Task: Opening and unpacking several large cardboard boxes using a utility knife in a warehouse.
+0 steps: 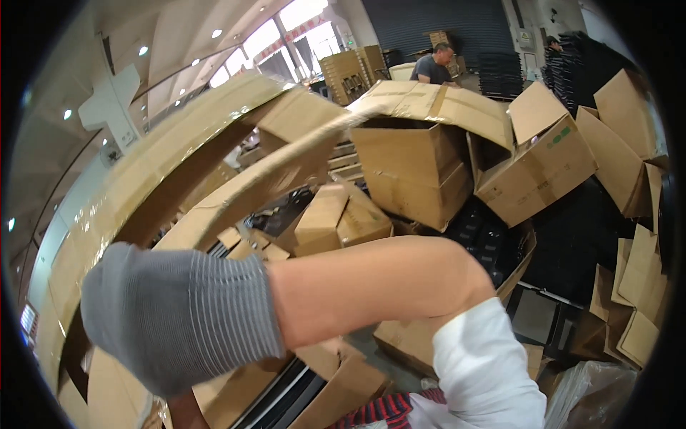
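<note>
- The right hand (pixel 164 314), covered by a grey ribbed glove, is held at the left side of the view, just in front of a large cardboard carton (pixel 168 146).
- The fingers of this hand are hidden by the back of the glove, so it cannot be told whether the carton is gripped by them or only touched.
- The left hand is not seen; only a small part of a forearm (pixel 189 412) is shown below the glove, and its state cannot be told.
- The right forearm (pixel 357 286) is stretched across the view from a bent elbow, and the upper arm is covered by a white sleeve (pixel 489 368).
- The large carton is placed at the left; its long edges are bent by the lens, a dark gap is left between them, and shiny clear tape is stuck along the upper one.
- Below the forearm, dark long strips (pixel 282 393) are held in an open box (pixel 343 393).
- Beyond the forearm, a smaller box (pixel 321 218), an open carton (pixel 407 171) and a tilted carton (pixel 536 175) are seen.
- At the right, folded cardboard (pixel 643 275) is piled, and clear plastic film (pixel 597 393) is seen below it.
- In the background, a co-worker (pixel 431 69) in a dark shirt is seen behind the cartons.
</note>
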### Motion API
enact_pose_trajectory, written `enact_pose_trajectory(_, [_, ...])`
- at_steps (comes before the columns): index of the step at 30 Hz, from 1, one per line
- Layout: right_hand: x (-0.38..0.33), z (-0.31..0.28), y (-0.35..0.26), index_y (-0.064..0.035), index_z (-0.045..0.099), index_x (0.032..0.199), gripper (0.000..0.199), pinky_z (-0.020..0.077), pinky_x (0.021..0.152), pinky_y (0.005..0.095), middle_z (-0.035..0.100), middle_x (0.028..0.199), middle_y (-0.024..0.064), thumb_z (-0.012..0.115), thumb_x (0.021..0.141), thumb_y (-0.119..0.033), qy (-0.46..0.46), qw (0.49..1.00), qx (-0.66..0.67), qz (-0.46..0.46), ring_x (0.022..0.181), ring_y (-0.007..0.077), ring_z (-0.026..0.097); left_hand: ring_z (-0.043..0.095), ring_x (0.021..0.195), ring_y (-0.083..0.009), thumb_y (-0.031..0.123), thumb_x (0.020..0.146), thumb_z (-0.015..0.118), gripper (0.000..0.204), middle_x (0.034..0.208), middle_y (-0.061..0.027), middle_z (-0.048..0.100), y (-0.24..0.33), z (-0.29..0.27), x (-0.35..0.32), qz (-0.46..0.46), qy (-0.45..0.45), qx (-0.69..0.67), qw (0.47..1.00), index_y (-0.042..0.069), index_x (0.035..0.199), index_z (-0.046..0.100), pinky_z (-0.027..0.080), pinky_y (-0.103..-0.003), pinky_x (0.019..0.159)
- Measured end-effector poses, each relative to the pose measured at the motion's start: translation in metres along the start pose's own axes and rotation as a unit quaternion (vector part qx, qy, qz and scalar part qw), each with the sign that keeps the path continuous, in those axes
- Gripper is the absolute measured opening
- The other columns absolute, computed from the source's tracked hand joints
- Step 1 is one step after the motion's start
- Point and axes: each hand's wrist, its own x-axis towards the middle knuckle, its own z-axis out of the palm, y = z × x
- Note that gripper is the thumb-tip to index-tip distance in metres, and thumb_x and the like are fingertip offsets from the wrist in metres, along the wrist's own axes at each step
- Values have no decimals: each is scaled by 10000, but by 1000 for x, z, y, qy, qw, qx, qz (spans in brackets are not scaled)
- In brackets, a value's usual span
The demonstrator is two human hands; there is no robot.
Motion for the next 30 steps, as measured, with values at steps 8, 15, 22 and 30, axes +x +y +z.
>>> enact_pose_trajectory(8, [-107, -136, 100, -120, 625, 583, 148, 431, 561, 366, 579, 641, 60, 616, 644, -254, -40, 873, -486, 15, 634, 212, 558, 428, 1155, -208, 372, 871, 503, 531, 1265, -113, 447, 132, 571, 104, -153, -538, -476, 679, 28, 1265, 412, 393, -336, 908])
enact_pose_trajectory(15, [-405, -248, 295, -107, 582, 1018, 251, 464, 737, 350, 568, 960, 86, 505, 780, -107, -292, 731, -540, 299, 902, 238, 557, 492, 1119, -245, 341, 775, 668, 723, 1291, -176, 449, 237, 553, 29, -102, -698, -186, 684, 10, 1326, 337, 382, -337, 947])
enact_pose_trajectory(22, [-584, -184, 288, -131, 563, 1054, 263, 463, 731, 404, 518, 1055, 91, 459, 813, -148, -303, 581, -494, 572, 950, 254, 551, 539, 1068, -241, 363, 761, 676, 616, 1137, -157, 559, 82, 345, -33, -322, -682, 8, 657, 39, 1243, 472, 435, -326, 880])
enact_pose_trajectory(30, [-587, -170, 263, -133, 543, 1083, 268, 457, 808, 429, 521, 1083, 155, 502, 821, -173, -249, 568, -411, 668, 954, 336, 549, 569, 833, -150, 191, 777, 657, 399, 918, -111, 625, 64, 202, -95, -504, -456, 128, 722, -50, 1083, 568, 466, -268, 760])
